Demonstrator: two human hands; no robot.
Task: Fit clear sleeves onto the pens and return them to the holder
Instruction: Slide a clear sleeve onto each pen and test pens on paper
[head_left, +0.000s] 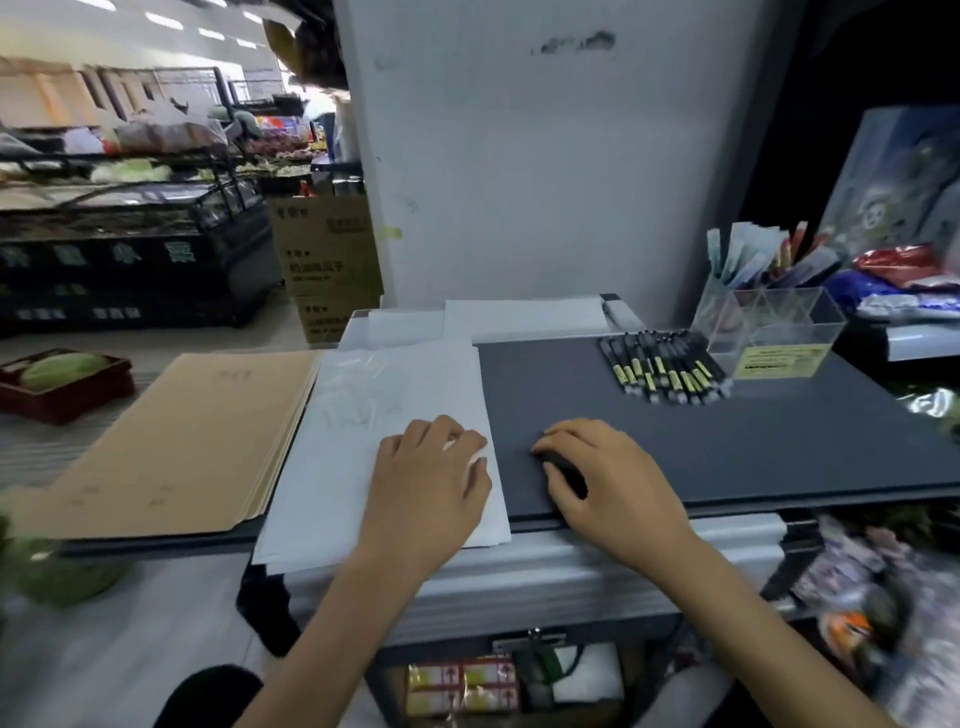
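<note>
Several black pens with yellow labels lie in a row on the dark mat, just left of a clear acrylic holder. A loose pile of clear sleeves lies on white paper. My left hand rests on the paper's right edge with its fingers curled; whether it pinches a sleeve is too blurred to tell. On the mat beside it, my right hand curls round a black pen, mostly hidden under the palm.
A stack of brown folders lies at the table's left. The holder's back compartments hold colourful packets. Bags and wrapped goods crowd the right side. A white pillar stands behind the table, shop shelves at far left.
</note>
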